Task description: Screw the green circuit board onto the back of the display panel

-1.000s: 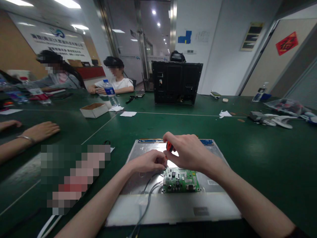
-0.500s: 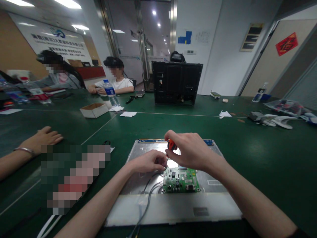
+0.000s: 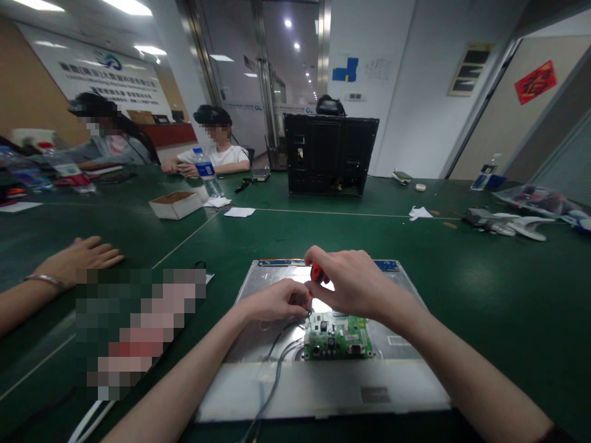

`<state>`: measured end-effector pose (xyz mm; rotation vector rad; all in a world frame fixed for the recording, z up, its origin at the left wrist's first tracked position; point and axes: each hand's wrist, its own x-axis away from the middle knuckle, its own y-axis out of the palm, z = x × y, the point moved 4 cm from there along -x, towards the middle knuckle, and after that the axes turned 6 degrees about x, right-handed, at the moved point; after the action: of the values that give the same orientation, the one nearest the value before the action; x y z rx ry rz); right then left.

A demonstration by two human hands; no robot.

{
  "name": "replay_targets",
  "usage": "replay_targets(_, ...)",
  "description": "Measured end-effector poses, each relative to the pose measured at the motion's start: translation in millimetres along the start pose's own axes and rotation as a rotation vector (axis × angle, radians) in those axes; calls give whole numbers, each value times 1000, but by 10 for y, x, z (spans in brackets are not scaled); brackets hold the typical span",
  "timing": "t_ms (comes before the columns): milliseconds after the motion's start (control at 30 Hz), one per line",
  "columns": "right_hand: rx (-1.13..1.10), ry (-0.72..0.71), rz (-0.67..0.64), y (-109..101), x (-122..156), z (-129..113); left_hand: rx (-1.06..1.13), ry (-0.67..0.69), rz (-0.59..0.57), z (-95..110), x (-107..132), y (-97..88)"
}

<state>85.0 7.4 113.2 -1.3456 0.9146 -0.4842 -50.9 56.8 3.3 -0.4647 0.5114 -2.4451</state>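
Note:
My right hand [image 3: 353, 280] grips a screwdriver [image 3: 316, 272] by its red and black handle. The shaft points down at the upper left corner of a green circuit board [image 3: 339, 335]. At that same corner my left hand [image 3: 281, 301] has thumb and fingertips pinched together by the tool's tip; whatever they hold is too small to make out. Under the board lies a flat metal-backed display panel [image 3: 397, 387], with a blue strip board [image 3: 388, 265] along its far edge. Dark cables [image 3: 276, 384] run from the board's left side towards me.
Left of the panel, a co-worker's hand [image 3: 87, 261] rests on the table beside a blurred-out item with white cords. Farther back stand an open carton [image 3: 178, 205], a water bottle [image 3: 207, 171] and a black monitor housing [image 3: 331, 154]. Gloves [image 3: 508, 223] lie at right. Two people sit across.
My right hand has turned slightly, so the screwdriver's handle shows a little less and sits a bit lower. My left hand keeps its place; the co-worker's hand has slid slightly right.

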Motion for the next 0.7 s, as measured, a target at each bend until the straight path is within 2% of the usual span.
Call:
replay_targets(100,23,18,-3,5,1,15,21,30,-14,0,-5,11)
replay_targets(200,-47,-17,-1,-2,6,2,25,74,-17,14,-7,8)
replay_targets(433,-48,45,-6,50,-30,18,5,3,-31,-8,-10,1)
replay_targets(700,-29,20,23,28,-20,21,-23,1,-25,-10,-2,-5)
